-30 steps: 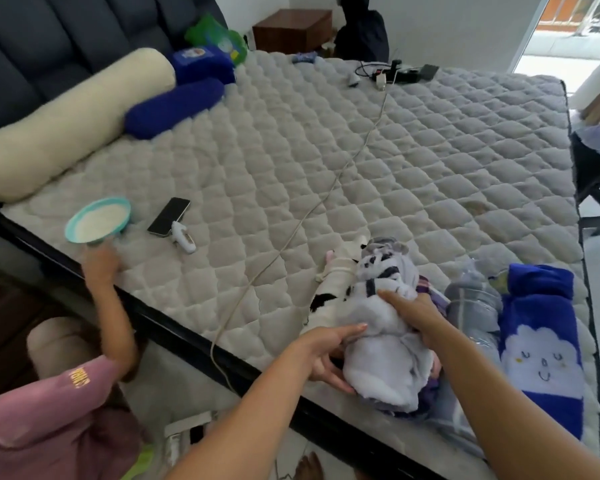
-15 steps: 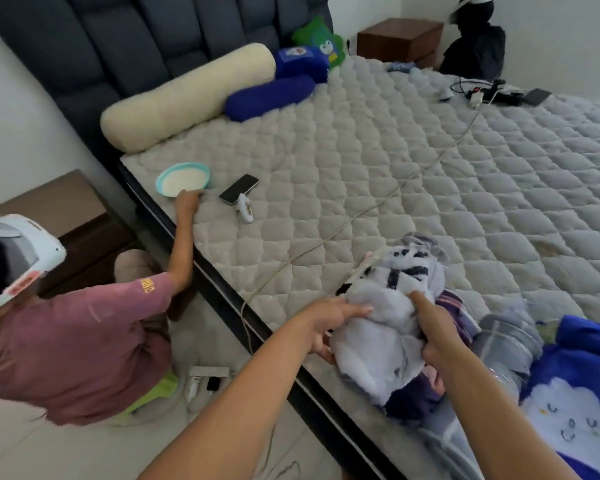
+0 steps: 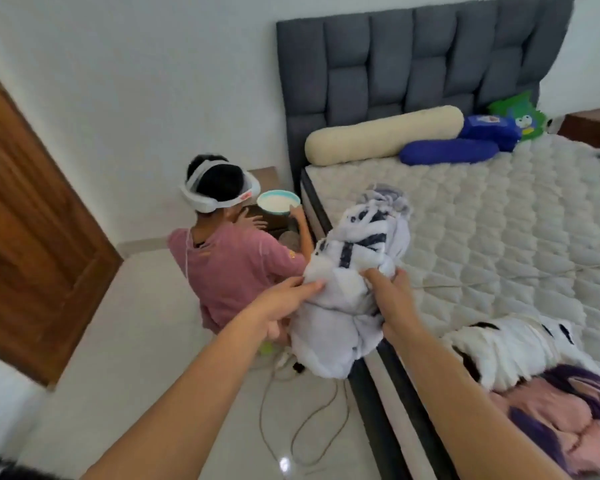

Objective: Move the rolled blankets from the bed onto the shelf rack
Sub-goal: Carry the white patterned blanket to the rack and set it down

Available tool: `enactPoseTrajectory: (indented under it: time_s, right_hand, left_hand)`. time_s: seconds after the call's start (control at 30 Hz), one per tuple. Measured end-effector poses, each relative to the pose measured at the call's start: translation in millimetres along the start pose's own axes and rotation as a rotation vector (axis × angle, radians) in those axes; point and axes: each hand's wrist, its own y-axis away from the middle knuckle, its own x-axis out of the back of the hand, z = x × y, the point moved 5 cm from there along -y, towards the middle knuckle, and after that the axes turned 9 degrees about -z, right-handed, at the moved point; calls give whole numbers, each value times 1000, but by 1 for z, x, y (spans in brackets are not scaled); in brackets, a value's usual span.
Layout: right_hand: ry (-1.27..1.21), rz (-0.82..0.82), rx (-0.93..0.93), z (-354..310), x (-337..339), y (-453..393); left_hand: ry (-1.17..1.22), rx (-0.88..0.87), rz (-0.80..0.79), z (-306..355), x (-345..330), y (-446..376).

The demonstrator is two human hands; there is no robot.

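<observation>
A bedroom, described outward from the bed [image 3: 499, 237], which fills the right half of the view. Far left of the bed is a wooden door [image 3: 32, 220]. Between door and bed, a second person [image 3: 229, 268] in a pink shirt crouches on the floor, back turned, holding a teal bowl [image 3: 278, 201] near the bed's head corner.

Just off the bed's near edge, the left hand [image 3: 284, 303] grips one side of a rolled white blanket [image 3: 347, 289] with dark markings, fingers curled into the fabric. The right hand [image 3: 392, 292] clutches the other side. The roll hangs in the air over the mattress edge, clear of the surface.

On the bed's near right corner lie a second white roll [image 3: 520, 351] and a pink and purple bundle [image 3: 561, 417]. A cream bolster [image 3: 381, 135] rests against the headboard.

This looks like the carrying step: one roll lifted, others waiting. The shelf rack is not in view, so the next move likely calls for turning away from the bed to find it, keeping the roll squeezed so it does not unwind.
</observation>
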Motion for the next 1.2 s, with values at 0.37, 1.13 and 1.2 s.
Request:
enactPoseTrajectory:
  time_s: [0.37, 1.13, 1.2]
  right_hand:
    - [317, -765, 166, 25, -322, 163]
    - [588, -1876, 524, 119, -779, 493]
    - [598, -1887, 543, 119, -807, 501]
  left_hand:
    - [555, -87, 553, -168, 195, 261]
    - [1337, -493, 1481, -372, 416, 560]
    - [1346, -515, 1508, -370, 435, 571]
